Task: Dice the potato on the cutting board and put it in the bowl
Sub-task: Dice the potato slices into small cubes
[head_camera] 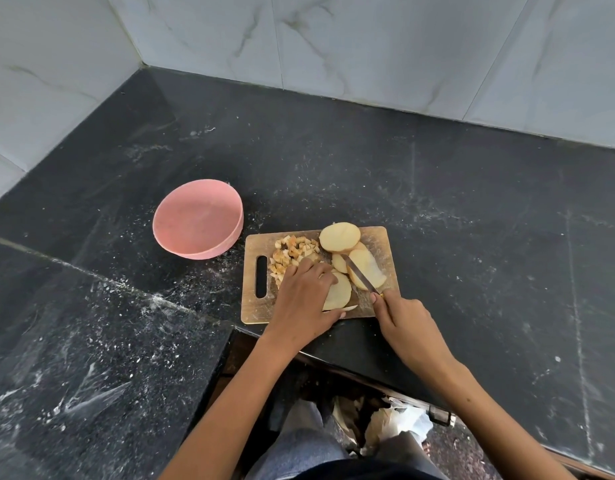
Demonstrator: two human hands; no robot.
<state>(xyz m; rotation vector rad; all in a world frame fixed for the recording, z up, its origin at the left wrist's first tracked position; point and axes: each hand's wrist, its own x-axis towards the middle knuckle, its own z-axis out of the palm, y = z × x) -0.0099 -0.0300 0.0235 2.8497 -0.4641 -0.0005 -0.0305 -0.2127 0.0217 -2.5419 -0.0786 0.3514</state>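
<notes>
Pale potato slices (340,238) and small diced cubes (292,252) lie on the rectangular wooden cutting board (380,237); the round pink bowl (197,220) stands beside it.

**Soft, Even Light, Wide-Angle Bend**

Diffuse daylight is filling the scene evenly, leaving only faint, short shadows. The dark table (437,202) is giving off a dull sheen near the wall tiles (368,46). Straight edges are bowing toward the frame's borders. The centre is staying sharp, while the bottom edge is looking softer.
</notes>
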